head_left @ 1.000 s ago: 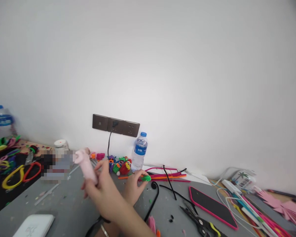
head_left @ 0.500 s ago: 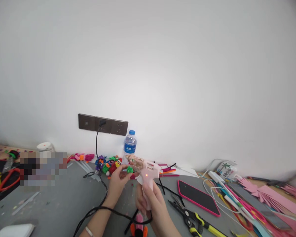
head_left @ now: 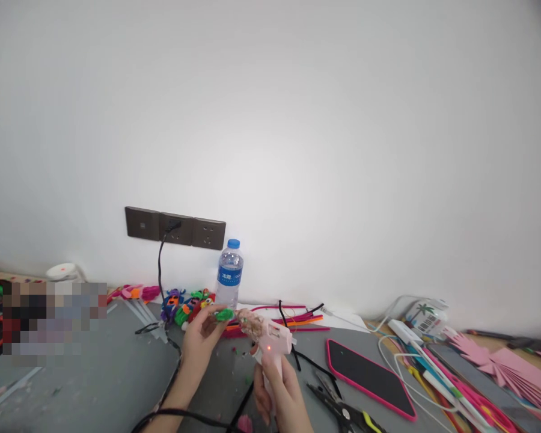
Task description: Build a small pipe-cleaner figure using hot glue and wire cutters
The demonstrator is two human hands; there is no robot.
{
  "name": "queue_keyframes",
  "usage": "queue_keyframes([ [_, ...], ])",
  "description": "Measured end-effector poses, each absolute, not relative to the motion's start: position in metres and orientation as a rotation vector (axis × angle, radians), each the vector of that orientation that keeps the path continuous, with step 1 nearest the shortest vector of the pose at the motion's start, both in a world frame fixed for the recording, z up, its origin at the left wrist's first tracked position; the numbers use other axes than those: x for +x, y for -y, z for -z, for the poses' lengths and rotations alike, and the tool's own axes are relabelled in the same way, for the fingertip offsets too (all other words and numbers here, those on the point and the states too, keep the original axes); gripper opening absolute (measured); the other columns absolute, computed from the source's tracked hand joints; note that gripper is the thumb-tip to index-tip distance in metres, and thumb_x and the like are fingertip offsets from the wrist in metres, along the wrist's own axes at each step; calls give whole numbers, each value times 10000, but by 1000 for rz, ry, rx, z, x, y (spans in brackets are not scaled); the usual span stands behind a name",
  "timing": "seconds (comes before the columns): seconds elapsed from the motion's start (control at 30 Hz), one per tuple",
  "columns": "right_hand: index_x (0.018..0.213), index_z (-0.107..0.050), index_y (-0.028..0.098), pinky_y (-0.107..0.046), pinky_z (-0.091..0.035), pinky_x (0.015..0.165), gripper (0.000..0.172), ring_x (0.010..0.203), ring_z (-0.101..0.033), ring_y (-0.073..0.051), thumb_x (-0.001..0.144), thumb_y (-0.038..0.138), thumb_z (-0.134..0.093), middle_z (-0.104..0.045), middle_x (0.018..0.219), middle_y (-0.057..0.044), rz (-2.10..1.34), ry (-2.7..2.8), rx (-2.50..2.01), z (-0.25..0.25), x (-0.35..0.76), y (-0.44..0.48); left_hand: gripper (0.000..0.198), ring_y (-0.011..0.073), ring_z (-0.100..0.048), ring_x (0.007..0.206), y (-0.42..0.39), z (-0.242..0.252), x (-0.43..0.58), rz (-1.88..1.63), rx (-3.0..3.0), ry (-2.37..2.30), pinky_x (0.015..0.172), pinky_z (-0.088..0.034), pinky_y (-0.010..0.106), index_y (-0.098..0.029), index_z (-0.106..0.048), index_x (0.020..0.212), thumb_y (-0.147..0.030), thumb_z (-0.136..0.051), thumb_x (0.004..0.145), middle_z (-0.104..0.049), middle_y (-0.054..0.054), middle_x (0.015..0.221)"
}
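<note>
My right hand is wrapped round the handle of a pink glue gun, its small orange light lit. The gun's nozzle, crusted with old glue, points left at a small green fuzzy piece. That piece sits pinched between the fingertips of my left hand; nozzle and piece are very close, and I cannot tell whether they touch. A black cord runs across my left forearm. At the bottom edge, part of a pink fuzzy object shows.
Behind my hands stand a water bottle and several pipe-cleaner figures. Pipe cleaners lie along the wall. To the right are a pink-edged phone, pliers, scissors and pink paper. A socket strip holds a plug.
The glue gun's nozzle has come down from above the green piece to beside it. My left hand has shifted slightly left, and the whole view has turned a little to the right.
</note>
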State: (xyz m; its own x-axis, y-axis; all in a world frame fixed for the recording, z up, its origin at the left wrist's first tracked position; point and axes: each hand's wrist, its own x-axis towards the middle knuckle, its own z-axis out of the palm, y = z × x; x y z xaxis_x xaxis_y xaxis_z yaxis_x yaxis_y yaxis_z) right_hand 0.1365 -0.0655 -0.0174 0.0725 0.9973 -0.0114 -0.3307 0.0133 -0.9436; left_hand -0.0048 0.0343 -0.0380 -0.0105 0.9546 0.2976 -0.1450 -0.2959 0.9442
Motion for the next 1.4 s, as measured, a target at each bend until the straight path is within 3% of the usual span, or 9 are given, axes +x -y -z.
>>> queue_keyframes([
  [0.57, 802, -522, 169, -155, -229, 288, 562, 294, -237, -30, 713, 721, -585, -374, 390, 114, -1362, 958, -1069, 26, 144, 67, 255, 211, -651, 826, -29, 36, -5, -1441, 1413, -950, 690, -542, 277, -158, -706, 934, -298, -687, 722, -701, 83, 902],
  [0.97, 781, -514, 175, -148, -207, 301, 535, 294, -216, -22, 714, 697, -608, -354, 386, 121, -1283, 886, -1099, 13, 140, 71, 209, 234, -648, 931, -29, 36, -5, -1494, 1465, -978, 777, -543, 309, -179, -717, 907, -252, -670, 717, -694, 85, 982],
  [1.4, 764, -508, 175, -151, -204, 306, 525, 300, -234, -25, 739, 694, -582, -358, 398, 114, -1225, 912, -1145, 15, 142, 70, 212, 210, -658, 847, -28, 32, -5, -1512, 1476, -983, 722, -555, 292, -185, -706, 901, -263, -662, 709, -690, 69, 946],
])
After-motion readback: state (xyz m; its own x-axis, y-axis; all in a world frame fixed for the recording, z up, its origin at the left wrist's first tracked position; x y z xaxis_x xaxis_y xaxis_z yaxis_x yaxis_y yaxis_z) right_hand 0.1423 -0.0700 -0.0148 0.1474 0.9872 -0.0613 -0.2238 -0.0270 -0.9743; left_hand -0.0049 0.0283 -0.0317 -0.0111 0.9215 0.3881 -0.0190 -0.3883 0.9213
